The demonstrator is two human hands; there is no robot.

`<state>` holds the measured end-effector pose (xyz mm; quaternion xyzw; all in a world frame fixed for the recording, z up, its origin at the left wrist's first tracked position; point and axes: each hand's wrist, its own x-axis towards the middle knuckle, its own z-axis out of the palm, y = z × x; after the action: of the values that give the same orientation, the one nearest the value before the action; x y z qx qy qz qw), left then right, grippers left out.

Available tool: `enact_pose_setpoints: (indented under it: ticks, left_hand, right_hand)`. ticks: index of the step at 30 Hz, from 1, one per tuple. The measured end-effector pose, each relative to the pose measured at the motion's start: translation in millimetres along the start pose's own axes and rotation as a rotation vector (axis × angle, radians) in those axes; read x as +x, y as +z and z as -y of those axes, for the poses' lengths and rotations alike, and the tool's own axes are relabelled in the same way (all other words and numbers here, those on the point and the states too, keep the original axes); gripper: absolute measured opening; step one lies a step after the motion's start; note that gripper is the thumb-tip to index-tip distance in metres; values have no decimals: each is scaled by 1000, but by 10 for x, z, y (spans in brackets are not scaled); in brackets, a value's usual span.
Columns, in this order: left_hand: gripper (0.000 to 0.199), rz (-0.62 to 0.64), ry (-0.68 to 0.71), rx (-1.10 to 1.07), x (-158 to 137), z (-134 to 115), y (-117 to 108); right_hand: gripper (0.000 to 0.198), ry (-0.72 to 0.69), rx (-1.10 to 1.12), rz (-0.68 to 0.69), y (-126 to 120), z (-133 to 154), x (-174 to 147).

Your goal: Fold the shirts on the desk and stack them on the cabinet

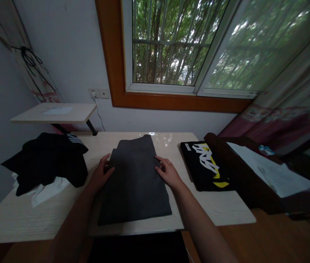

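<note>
A dark grey folded garment lies flat on the table in front of me, longer than it is wide; its exact kind does not show. At its left edge is my left hand, thumb and forefinger apart, the tips touching the cloth. My right hand is at the opposite edge, its thumb and fingers also spread against the fabric. Neither hand appears to grip the garment, though some fingers are hidden.
Left of me lies a crumpled black garment over white cloth. A folded black garment with white and yellow print is on the right. Behind stand a small raised shelf and the window. The pale table ends close to me.
</note>
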<state>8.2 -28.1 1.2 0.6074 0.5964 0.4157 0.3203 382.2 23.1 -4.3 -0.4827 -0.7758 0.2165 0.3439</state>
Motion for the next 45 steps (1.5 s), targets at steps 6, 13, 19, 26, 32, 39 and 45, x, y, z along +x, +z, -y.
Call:
enact_pose_setpoints:
  ticks: [6, 13, 19, 26, 32, 39, 45]
  left_hand:
    - [76, 25, -24, -55, -43, -114, -13]
    - [77, -32, -58, -34, -22, -145, -4]
    - [76, -41, -54, -25, -10, -162, -3]
    - [76, -25, -74, -39, -12, -226, -11]
    - [78, -24, -81, -78, 3, -144, -9]
    - [77, -24, -83, -49, -9, -144, -8]
    - [77, -42, -84, -45, 9, -117, -4]
  right_hand:
    - [53, -4, -3, 3, -16, 31, 1]
    - [53, 4, -11, 14, -20, 40, 3]
    - [52, -7, -24, 12, -2, 11, 5]
    - [51, 8, -17, 8, -21, 58, 3]
    - [51, 2, -13, 12, -19, 45, 1]
    - [51, 1, 4, 13, -12, 27, -1]
    - [51, 2, 5, 19, -13, 26, 2]
